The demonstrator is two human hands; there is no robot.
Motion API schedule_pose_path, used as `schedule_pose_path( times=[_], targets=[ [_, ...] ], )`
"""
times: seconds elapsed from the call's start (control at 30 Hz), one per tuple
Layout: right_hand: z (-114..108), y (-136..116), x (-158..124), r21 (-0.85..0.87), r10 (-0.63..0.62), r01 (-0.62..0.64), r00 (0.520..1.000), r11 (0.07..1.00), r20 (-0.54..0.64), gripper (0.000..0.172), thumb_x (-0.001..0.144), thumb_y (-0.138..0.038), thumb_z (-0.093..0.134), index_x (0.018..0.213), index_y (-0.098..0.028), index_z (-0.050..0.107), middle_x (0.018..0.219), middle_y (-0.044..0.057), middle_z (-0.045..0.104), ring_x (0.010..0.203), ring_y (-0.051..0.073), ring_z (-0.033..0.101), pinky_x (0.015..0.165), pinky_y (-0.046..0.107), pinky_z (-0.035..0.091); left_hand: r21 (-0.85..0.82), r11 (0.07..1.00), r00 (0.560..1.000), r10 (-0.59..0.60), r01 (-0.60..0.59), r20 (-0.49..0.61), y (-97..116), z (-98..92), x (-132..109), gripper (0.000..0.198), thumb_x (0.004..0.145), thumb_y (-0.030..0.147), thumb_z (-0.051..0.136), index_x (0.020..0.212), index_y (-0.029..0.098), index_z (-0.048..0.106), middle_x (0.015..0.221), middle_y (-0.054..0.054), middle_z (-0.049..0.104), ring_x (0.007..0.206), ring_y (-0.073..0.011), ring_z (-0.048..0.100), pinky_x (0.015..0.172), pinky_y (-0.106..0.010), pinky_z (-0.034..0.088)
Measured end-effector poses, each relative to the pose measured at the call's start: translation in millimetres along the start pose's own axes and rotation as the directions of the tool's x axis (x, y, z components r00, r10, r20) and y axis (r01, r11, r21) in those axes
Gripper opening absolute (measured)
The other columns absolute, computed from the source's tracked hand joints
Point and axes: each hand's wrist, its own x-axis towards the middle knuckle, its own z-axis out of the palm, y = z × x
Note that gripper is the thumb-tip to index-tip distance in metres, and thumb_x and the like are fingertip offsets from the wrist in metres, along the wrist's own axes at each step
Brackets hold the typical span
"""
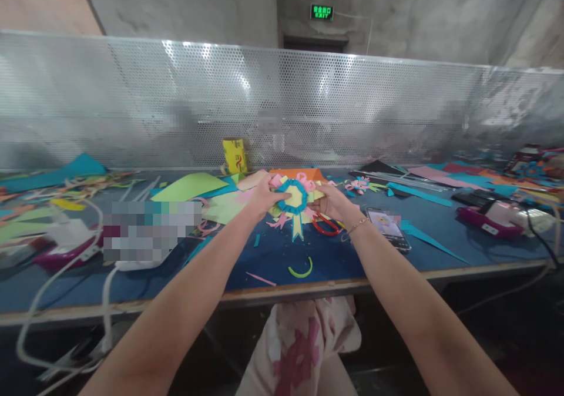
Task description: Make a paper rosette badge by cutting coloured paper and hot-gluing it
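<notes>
One long blue tabletop (335, 255) carries everything, backed along its far edge by a perforated grey metal screen (132, 102). Loose sheets of coloured paper litter it, the biggest a flat light-green sheet (189, 187) left of the middle.

Both bare arms reach forward over the near edge. The left hand (259, 199) is closed in a pinch on the left rim of a pleated blue paper rosette (293, 199) with a round yellow centre and hanging tails. The right hand (332, 202) is curled round its right rim. The rosette is held between them, lifted just above the middle of the tabletop.

A black smartphone (388, 227) with a lit screen lies just right of the right wrist, and red-handled scissors (325, 225) lie under that hand. A curved yellow-green paper strip (301, 269) sits near the near edge.

Judging from the grip, pulling the two rims apart or squeezing hard could tear the thin pleats or flatten them. A dropped wrist could also knock the phone or catch the scissors.
</notes>
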Motion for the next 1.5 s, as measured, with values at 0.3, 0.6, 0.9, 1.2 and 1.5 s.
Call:
schedule_pose_path(
  times=[0.3,0.6,0.9,1.2,1.5],
  targets=[
    [6.2,-7.1,-4.3,0.055,0.045,-0.046,0.999,0.997,0.024,0.031,0.085,-0.043,0.038,0.088,-0.019,0.056,0.076,0.004,0.065,0.067,0.013,0.061,0.071,0.030,0.049,-0.013,0.999,0.999,0.034,-0.034,-0.014,0.5,0.4,-1.8,0.055,0.046,0.010,0.073,0.096,0.017,0.052,0.079,-0.001,0.060,0.072,-0.0155,0.059,0.062,-0.026,0.051],
    [5.7,-14.7,-12.9,0.217,-0.009,-0.007,0.997,0.976,0.076,0.033,0.083,-0.049,0.035,0.080,-0.020,0.052,0.065,0.002,0.058,0.065,0.014,0.057,0.066,0.028,0.048,-0.059,0.995,0.983,0.071,-0.082,-0.168,-7.9,10.9,-4.8,0.056,0.050,0.020,0.074,0.100,0.019,0.048,0.077,0.001,0.060,0.065,-0.0131,0.060,0.060,-0.027,0.051],
    [8.1,1.7,-5.0,0.274,-0.132,0.106,0.988,0.956,0.080,0.030,0.083,-0.045,0.039,0.085,-0.019,0.054,0.076,0.003,0.058,0.066,0.012,0.055,0.070,0.025,0.048,-0.174,0.958,0.932,0.163,-0.228,-0.324,-9.0,26.1,-10.9,0.046,0.054,0.016,0.071,0.093,0.020,0.047,0.082,0.002,0.060,0.073,-0.0114,0.060,0.068,-0.026,0.051],
    [17.2,6.8,-2.5,0.084,-0.229,0.222,0.970,0.971,0.082,0.027,0.065,-0.008,0.061,0.089,-0.020,0.055,0.072,-0.004,0.056,0.065,0.006,0.054,0.069,0.019,0.046,-0.069,0.972,0.913,0.184,-0.223,-0.364,-10.2,25.0,-14.5,0.044,0.057,0.019,0.070,0.096,0.021,0.048,0.083,0.001,0.059,0.076,-0.0133,0.060,0.069,-0.027,0.051],
    [26.9,16.5,7.6,0.031,-0.321,0.328,0.938,0.944,-0.133,0.033,0.050,-0.014,0.074,0.078,-0.019,0.056,0.064,-0.005,0.059,0.062,0.009,0.056,0.066,0.023,0.046,0.054,0.968,0.904,0.249,-0.246,-0.347,-7.8,26.7,-16.2,0.048,0.056,0.020,0.071,0.098,0.019,0.048,0.088,-0.001,0.058,0.082,-0.0145,0.058,0.073,-0.027,0.049]
  ],
)
